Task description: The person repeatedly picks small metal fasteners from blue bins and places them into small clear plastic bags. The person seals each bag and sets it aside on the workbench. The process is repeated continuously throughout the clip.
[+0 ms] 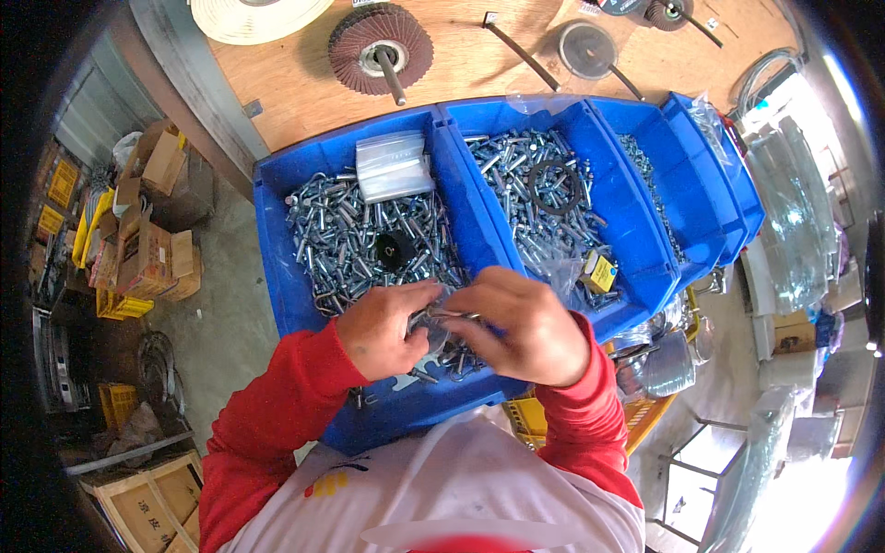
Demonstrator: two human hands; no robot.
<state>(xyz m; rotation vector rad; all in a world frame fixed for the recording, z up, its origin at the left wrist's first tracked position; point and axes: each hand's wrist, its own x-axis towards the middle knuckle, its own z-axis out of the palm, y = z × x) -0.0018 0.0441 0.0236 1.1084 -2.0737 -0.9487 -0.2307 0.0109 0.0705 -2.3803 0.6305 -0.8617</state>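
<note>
Apparently left hand (383,334) curls, right hand (530,330) pinches

On my feed I see a brown sanding wheel (356,53) against a wooden board (293,85), cardboard boxes (146,261) at left, a wooden crate (131,512) lower left.

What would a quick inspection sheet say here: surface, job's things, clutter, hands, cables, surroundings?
Surface: leftmost blue bin, in a row below a wooden board.
Job's things: metal fasteners loose in that bin; stacked clear bags on top.
Clutter: black disc among them; yellow box in the next bin.
Hands: left hand holds what looks like a clear plastic bag; right hand meets it, grip blurred.
Cables: dark coil at left, kind unclear.
Surroundings: cardboard boxes at left.
</note>
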